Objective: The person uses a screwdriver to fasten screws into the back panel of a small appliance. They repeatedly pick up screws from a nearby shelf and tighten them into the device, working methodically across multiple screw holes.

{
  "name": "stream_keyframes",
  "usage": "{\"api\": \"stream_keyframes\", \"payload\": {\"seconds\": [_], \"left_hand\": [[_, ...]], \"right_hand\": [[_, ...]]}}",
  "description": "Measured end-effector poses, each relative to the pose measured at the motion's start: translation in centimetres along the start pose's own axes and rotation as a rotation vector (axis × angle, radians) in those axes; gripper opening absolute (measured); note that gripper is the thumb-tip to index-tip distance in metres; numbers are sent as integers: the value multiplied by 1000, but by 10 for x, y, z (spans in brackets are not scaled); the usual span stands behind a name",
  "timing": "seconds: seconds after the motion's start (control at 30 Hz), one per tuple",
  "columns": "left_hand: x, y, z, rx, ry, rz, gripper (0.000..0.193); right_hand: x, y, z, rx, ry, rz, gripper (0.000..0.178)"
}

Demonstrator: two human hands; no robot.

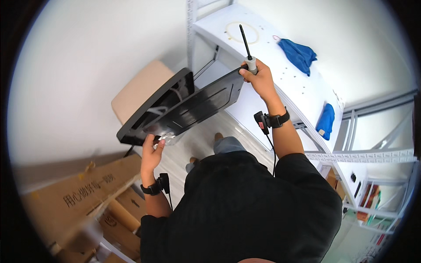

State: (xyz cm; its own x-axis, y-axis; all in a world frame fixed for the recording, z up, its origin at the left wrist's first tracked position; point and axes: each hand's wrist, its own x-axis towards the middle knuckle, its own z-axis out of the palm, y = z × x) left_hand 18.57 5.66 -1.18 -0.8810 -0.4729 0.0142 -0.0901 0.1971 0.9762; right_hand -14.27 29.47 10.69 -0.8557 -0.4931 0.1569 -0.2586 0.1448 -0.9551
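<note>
A flat black panel (206, 105) with long grooves is tilted between my two hands. My right hand (259, 79) grips its far right corner and also holds a screwdriver (247, 46) with a grey handle, its dark shaft pointing up and away. My left hand (151, 153) is closed at the panel's near left end, beside some shiny clear plastic (168, 139). Just left of the panel is a black tray-like piece (160, 98) with a raised rim. Whether the two black pieces are joined I cannot tell.
A beige seat or board (142, 90) lies behind the tray-like piece. Cardboard boxes (83, 197) fill the lower left. On the right, a white shelf (263, 39) carries two blue cloth bundles (298, 55), a pale ring and small bits. Metal shelf frames (372, 155) stand further right.
</note>
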Motion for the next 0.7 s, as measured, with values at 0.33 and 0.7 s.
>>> {"api": "stream_keyframes", "payload": {"seconds": [0.33,0.7], "left_hand": [[100,12,106,0,-278,61,54],[239,62,236,-254,253,166,19]], "right_hand": [[51,-32,-153,6,254,31,15],[197,-5,-259,14,241,-5,29]]}}
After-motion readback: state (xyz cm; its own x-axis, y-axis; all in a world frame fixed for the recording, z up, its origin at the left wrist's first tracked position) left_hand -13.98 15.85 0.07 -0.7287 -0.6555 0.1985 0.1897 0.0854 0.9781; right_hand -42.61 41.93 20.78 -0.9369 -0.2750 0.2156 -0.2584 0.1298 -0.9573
